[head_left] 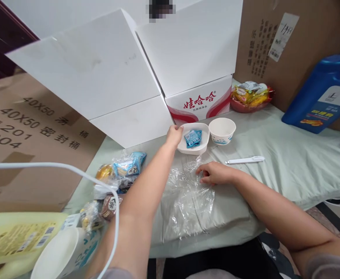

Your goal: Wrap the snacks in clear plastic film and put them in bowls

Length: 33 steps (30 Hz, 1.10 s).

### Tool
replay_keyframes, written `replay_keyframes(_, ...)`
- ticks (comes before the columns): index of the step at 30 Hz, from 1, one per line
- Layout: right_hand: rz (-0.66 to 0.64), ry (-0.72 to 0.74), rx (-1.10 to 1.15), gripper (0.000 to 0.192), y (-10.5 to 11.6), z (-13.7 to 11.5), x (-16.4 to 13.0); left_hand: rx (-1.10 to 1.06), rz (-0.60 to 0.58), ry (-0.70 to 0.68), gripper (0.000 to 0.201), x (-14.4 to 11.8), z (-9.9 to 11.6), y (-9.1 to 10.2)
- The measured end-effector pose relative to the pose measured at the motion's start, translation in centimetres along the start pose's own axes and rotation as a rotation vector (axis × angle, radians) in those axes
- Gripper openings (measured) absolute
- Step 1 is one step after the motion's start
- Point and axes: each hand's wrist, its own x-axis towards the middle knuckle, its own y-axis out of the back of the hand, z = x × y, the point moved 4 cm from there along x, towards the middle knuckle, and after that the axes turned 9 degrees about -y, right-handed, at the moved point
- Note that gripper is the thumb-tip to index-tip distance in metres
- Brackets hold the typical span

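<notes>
My left hand [174, 136] grips the left rim of a white squarish bowl [200, 149], thumb over the edge. Inside that bowl lie small blue printed packets [193, 138]. My right hand [215, 173] is low over a crumpled clear plastic bag [191, 201], its curled fingers closed on the film near the top. A round white paper bowl [222, 131] with blue print stands right beside the squarish one. To the right of my right hand lies a white utility knife [244, 159].
Wrapped snacks [120, 170] lie left of my left forearm. A white cable [116, 217] crosses there, near a paper tub [56, 255] and a yellow bottle [19, 236]. White boxes [187, 46] back the cloth; a red snack basket [253, 104] and blue bottle [321, 95] stand right.
</notes>
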Motion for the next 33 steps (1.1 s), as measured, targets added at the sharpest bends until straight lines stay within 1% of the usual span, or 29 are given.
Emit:
replay_keyframes(2, 0.005, -0.001, 0.006, 0.035, -0.1, 0.0, 0.0, 0.042, -0.022, -0.058, 0.013, -2.3, 1.2, 1.0)
replay_keyframes(3, 0.005, -0.005, 0.009, 0.036, -0.2, 0.0, 0.1, 0.06, -0.073, -0.095, 0.01, -3.9, 1.8, 1.5)
replay_keyframes(4, 0.009, -0.009, 0.008, 0.038, -0.2, 0.0, 0.1, 0.113, -0.226, -0.162, 0.008, -5.9, 2.5, 1.6)
replay_keyframes(5, 0.014, -0.014, 0.002, 0.039, -0.3, -0.1, 0.1, 0.163, -0.41, -0.204, 0.01, -8.1, 2.8, 1.7)
replay_keyframes(6, 0.023, -0.025, -0.008, 0.041, -0.2, -0.1, 0.0, 0.239, -0.608, -0.213, 0.014, -10.5, 2.7, 1.7)
replay_keyframes(7, 0.037, -0.048, -0.026, 0.043, -0.1, -0.1, 0.0, 0.361, -0.771, -0.208, 0.016, -12.7, 2.3, 1.8)
replay_keyframes(8, 0.056, -0.085, -0.051, 0.046, 0.2, -0.1, -0.2, 0.532, -0.848, -0.214, 0.015, -14.4, 1.6, 2.3)
replay_keyframes(9, 0.076, -0.136, -0.078, 0.049, 0.6, 0.1, -0.4, 0.718, -0.83, -0.223, 0.013, -15.5, 0.9, 2.9)
replay_keyframes(11, 0.106, -0.259, -0.129, 0.056, 1.6, 0.7, -1.0, 1.044, -0.709, -0.237, 0.027, -16.6, -0.6, 4.2)
replay_keyframes(12, 0.126, -0.316, -0.159, 0.058, 2.3, 1.1, -1.3, 1.152, -0.654, -0.255, 0.034, -16.7, -1.2, 4.7)
replay_keyframes(13, 0.157, -0.364, -0.195, 0.059, 3.0, 1.4, -1.7, 1.218, -0.623, -0.276, 0.04, -16.7, -1.7, 5.1)
replay_keyframes(14, 0.208, -0.399, -0.232, 0.059, 3.7, 1.7, -2.0, 1.247, -0.619, -0.3, 0.044, -16.6, -2.2, 5.4)
replay_keyframes(16, 0.372, -0.403, -0.293, 0.053, 4.9, 1.8, -2.6, 1.235, -0.654, -0.338, 0.049, -16.4, -2.9, 5.7)
replay_keyframes(17, 0.455, -0.346, -0.302, 0.046, 5.2, 1.5, -2.8, 1.212, -0.68, -0.35, 0.05, -16.3, -3.2, 5.7)
replay_keyframes(18, 0.502, -0.241, -0.29, 0.04, 5.1, 0.9, -2.9, 1.183, -0.712, -0.363, 0.05, -16.4, -3.4, 5.7)
replay_keyframes(19, 0.498, -0.096, -0.262, 0.034, 4.7, 0.1, -2.9, 1.147, -0.749, -0.379, 0.051, -16.5, -3.5, 5.7)
replay_keyframes(20, 0.436, 0.067, -0.228, 0.029, 3.9, -0.8, -2.9, 1.109, -0.789, -0.399, 0.052, -16.7, -3.6, 5.6)
replay_keyframes(21, 0.335, 0.218, -0.202, 0.026, 2.9, -1.6, -2.8, 1.071, -0.828, -0.419, 0.053, -16.9, -3.6, 5.5)
replay_keyframes(22, 0.232, 0.324, -0.195, 0.025, 1.8, -2.2, -2.8, 1.04, -0.86, -0.433, 0.054, -17.1, -3.6, 5.4)
replay_keyframes(23, 0.164, 0.359, -0.209, 0.027, 1.0, -2.6, -2.6, 1.021, -0.881, -0.439, 0.056, -17.2, -3.6, 5.4)
replay_keyframes(24, 0.148, 0.321, -0.245, 0.033, 0.4, -2.5, -2.3, 1.017, -0.889, -0.43, 0.058, -17.1, -3.6, 5.5)
replay_keyframes(25, 0.182, 0.225, -0.299, 0.04, 0.3, -2.1, -2.0, 1.027, -0.882, -0.404, 0.061, -17.0, -3.7, 5.7)
replay_keyframes(27, 0.327, -0.054, -0.413, 0.051, 0.9, -0.7, -1.5, 1.075, -0.84, -0.323, 0.067, -16.5, -3.9, 6.4)
replay_keyframes(28, 0.39, -0.186, -0.457, 0.054, 1.3, 0.1, -1.5, 1.097, -0.818, -0.284, 0.071, -16.2, -4.0, 6.8)
replay_keyframes(29, 0.437, -0.29, -0.491, 0.055, 1.9, 0.7, -1.5, 1.113, -0.804, -0.256, 0.073, -16.0, -4.1, 7.1)
replay_keyframes(30, 0.478, -0.36, -0.516, 0.054, 2.3, 1.1, -1.7, 1.119, -0.798, -0.241, 0.075, -15.8, -4.2, 7.4)
replay_keyframes(31, 0.523, -0.396, -0.53, 0.051, 2.7, 1.3, -1.8, 1.118, -0.796, -0.24, 0.076, -15.7, -4.3, 7.5)
replay_keyframes(32, 0.571, -0.388, -0.536, 0.047, 3.0, 1.2, -2.0, 1.111, -0.793, -0.25, 0.076, -15.6, -4.3, 7.6)
replay_keyframes(33, 0.614, -0.333, -0.535, 0.043, 3.1, 0.8, -2.0, 1.103, -0.786, -0.268, 0.076, -15.6, -4.3, 7.6)
